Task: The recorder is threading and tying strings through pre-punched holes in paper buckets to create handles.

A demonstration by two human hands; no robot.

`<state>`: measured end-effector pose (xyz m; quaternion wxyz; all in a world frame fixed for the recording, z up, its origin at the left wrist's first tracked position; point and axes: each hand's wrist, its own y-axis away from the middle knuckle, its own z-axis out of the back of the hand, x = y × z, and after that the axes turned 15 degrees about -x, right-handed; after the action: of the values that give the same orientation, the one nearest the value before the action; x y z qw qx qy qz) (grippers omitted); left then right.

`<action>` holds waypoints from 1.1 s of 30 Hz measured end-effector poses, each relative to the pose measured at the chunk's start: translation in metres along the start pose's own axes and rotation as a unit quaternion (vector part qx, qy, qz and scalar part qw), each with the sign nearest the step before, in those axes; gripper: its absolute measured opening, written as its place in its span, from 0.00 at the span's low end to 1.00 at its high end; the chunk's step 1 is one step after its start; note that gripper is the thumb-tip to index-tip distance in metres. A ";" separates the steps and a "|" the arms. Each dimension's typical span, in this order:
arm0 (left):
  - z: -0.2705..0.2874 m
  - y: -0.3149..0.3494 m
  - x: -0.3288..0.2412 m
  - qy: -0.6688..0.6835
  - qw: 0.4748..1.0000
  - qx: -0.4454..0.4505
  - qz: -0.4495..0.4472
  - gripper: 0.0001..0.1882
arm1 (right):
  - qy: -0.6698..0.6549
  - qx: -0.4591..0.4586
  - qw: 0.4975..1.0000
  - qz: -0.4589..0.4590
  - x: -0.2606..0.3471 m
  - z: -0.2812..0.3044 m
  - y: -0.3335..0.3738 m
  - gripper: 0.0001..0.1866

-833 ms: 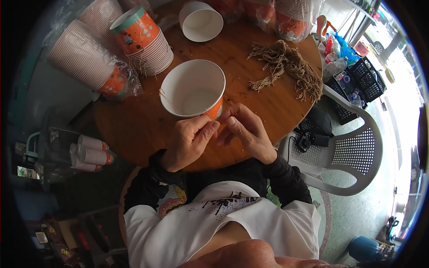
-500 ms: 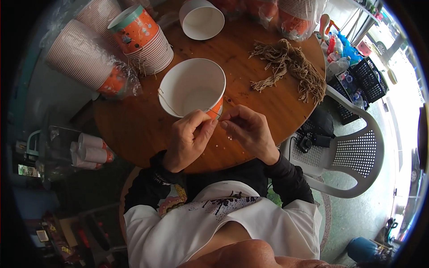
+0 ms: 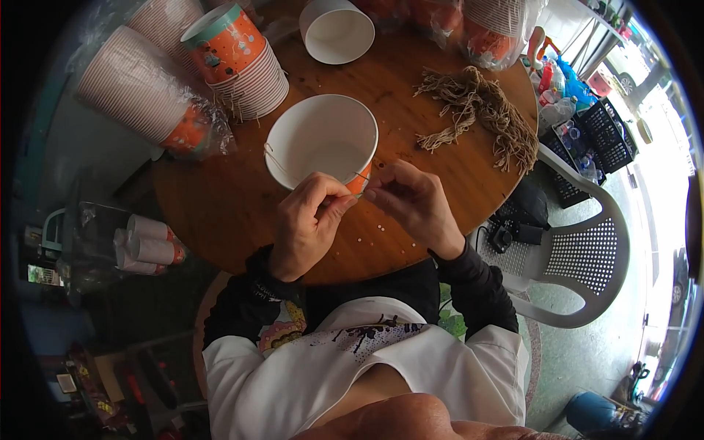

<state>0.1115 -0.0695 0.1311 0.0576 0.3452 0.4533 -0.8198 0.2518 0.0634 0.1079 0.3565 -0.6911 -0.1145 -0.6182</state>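
A large paper bucket (image 3: 317, 136), white inside and orange outside, stands on the table, its mouth tilted toward me. Thin brown cord (image 3: 271, 154) hangs at its left rim, and another bit of cord (image 3: 361, 175) shows at the near right rim. Just in front of that spot, my left hand (image 3: 304, 224) pinches the cord between thumb and fingertips. My right hand (image 3: 412, 202), closed in a pinch, meets it from the right, also on the cord. The fingertips nearly touch, hiding the cord between them.
On the round wooden table (image 3: 242, 213) lie a bundle of brown cords (image 3: 484, 110) and small white dots. Another white bucket (image 3: 339, 37) rests at the back. Stacked buckets (image 3: 253, 84) and plastic-wrapped stacks (image 3: 132, 84) crowd the left. A grey plastic chair (image 3: 579, 253) stands right.
My right hand has risen slightly, still pinching beside the left. The whole view has shifted a little, moving the bucket and table slightly right in the picture.
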 end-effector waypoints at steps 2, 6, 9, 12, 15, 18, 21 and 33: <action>-0.002 -0.002 0.000 -0.003 1.000 0.010 0.004 0.09 | -0.083 0.044 0.989 -0.116 0.001 0.003 -0.010 0.04; -0.015 -0.005 0.002 -0.150 0.986 -0.003 -0.072 0.14 | -0.165 -0.013 0.985 -0.054 -0.010 0.011 -0.055 0.05; -0.016 -0.002 0.005 -0.226 0.967 0.020 -0.118 0.15 | -0.188 -0.124 0.974 0.005 -0.014 0.030 -0.092 0.06; 0.007 -0.003 0.004 -0.243 0.961 0.054 -0.120 0.12 | -0.206 -0.194 0.958 0.034 -0.021 0.035 -0.090 0.06; 0.034 0.000 0.014 -0.266 0.954 0.084 -0.113 0.13 | -0.221 -0.243 0.944 -0.001 -0.046 0.025 -0.054 0.06; 0.035 0.004 0.007 -0.258 0.959 0.082 -0.084 0.15 | -0.251 -0.208 0.941 -0.089 -0.066 -0.003 -0.012 0.06; 0.024 0.010 0.014 -0.277 0.953 0.079 -0.094 0.15 | -0.306 -0.203 0.925 -0.093 -0.069 -0.029 0.016 0.05; 0.016 0.006 0.009 -0.167 0.985 0.034 0.010 0.15 | -0.259 -0.187 0.946 -0.045 -0.062 -0.071 0.032 0.02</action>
<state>0.0991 -0.0835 0.1264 0.1294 0.2095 0.4059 -0.8801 0.2035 0.0130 0.0369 0.1504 -0.8758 -0.1158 -0.4438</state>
